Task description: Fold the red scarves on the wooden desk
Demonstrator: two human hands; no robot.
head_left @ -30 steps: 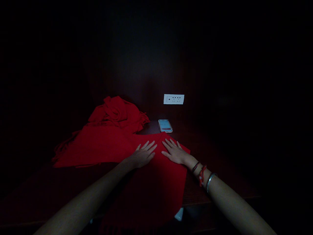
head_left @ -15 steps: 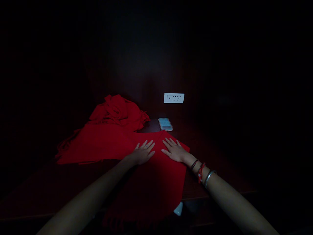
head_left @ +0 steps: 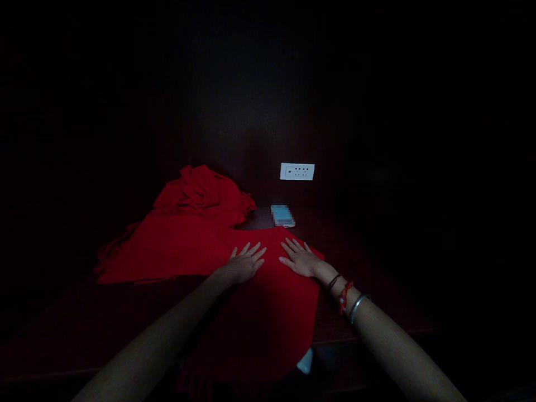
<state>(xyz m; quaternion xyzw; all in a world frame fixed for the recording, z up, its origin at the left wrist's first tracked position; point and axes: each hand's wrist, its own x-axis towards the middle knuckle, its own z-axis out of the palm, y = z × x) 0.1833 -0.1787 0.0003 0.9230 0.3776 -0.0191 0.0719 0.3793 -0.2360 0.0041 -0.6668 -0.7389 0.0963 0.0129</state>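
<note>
A red fringed scarf lies bent at an angle on a dark table, one arm of it running left and the other hanging over the front edge. My left hand rests flat on the scarf near the bend, fingers spread, a ring on one finger. To its right, my right hand also lies flat on the cloth with fingers stretched out. Bracelets circle the right wrist. Behind the left arm of the scarf is a crumpled heap of red fringed cloth.
A phone, its screen blurred out, lies just beyond the scarf's bend. A white socket panel is set in the dark back wall. Below the table's front edge shows a pale object I cannot make out. The surroundings are very dark.
Both hands stay flat on the scarf with hardly any movement, the right one a touch further right. The whole view has shifted slightly, so the background sits a little lower.
</note>
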